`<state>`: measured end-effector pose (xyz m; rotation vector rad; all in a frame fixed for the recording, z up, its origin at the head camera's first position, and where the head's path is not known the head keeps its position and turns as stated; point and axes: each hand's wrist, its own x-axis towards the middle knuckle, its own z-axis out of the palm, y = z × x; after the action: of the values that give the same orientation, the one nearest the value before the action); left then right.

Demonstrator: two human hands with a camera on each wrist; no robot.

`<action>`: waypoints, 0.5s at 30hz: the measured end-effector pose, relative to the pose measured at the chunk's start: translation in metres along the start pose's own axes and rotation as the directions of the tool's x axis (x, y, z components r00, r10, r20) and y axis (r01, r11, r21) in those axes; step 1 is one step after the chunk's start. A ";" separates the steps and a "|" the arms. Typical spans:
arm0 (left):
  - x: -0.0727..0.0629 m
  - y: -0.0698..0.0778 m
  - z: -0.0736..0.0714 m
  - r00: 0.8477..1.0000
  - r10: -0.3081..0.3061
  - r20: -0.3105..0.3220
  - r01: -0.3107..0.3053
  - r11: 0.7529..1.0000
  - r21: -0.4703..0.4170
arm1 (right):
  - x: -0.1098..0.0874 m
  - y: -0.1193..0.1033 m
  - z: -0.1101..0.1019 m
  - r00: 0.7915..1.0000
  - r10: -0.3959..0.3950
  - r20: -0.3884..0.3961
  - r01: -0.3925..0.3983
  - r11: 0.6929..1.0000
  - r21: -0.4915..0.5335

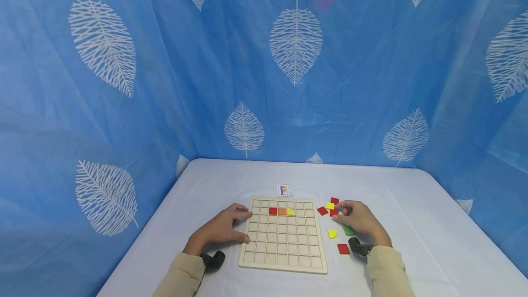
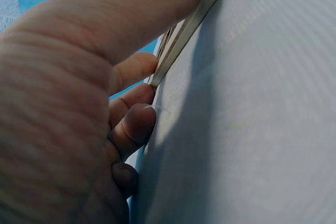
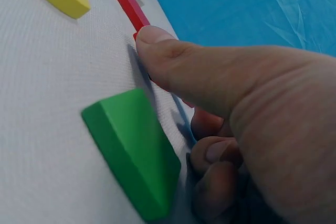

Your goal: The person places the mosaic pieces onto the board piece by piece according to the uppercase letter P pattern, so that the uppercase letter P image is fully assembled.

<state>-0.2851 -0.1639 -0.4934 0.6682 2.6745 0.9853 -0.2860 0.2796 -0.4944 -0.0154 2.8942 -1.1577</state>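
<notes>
Here, flat red square tile (image 1: 332, 213) lies just left of right hand (image 1: 363, 218), grip unclear; left hand (image 1: 218, 227), unclenched, touches gridded pale-wood board (image 1: 282, 237).

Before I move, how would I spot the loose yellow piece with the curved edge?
On the white table, find the wooden grid board. Just off its right edge in the head view, left of the green piece, lies the yellow piece. Its curved edge sets it apart from the straight-sided red tile below it.
</notes>
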 end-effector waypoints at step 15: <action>0.001 0.000 0.001 1.000 -0.006 -0.006 0.006 1.000 0.014 | 0.002 -0.001 -0.001 1.000 0.022 0.007 -0.022 0.999 -0.042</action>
<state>-0.2854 -0.1632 -0.4944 0.6613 2.6888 0.9696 -0.2879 0.2794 -0.4926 0.0110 2.9040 -1.0908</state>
